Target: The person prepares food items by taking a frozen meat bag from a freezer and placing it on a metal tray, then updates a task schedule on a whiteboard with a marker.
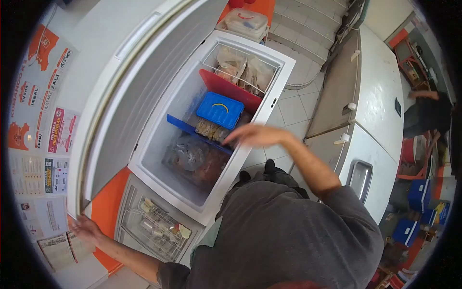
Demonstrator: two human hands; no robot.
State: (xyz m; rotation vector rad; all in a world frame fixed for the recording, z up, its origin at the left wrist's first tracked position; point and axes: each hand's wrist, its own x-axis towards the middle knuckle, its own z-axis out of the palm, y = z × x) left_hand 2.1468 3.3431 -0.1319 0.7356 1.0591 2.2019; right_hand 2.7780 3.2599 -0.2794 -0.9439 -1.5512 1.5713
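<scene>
A white chest freezer (284, 72) stands before me with its lid (159, 62) raised. At the lid's near lower corner, my left hand (88, 230) is closed on the edge. My right hand (257, 136) hovers over the freezer's front rim, fingers stretched out, slightly blurred and holding nothing. Below it, bags of pale, roundish food (211, 129) lie under a blue lidded box (220, 110). A blue divider (179, 124) separates them from clear bags (187, 154) with reddish contents. Beyond a red divider (231, 89), a wire basket (267, 85) holds more bags.
Another freezer compartment with a wire basket (159, 231) is at lower left. Plastic containers (245, 23) stand at the far end. White appliances (373, 91) line the right side, with tiled floor (293, 110) between. A person (428, 113) and blue cool boxes (406, 231) are farther right.
</scene>
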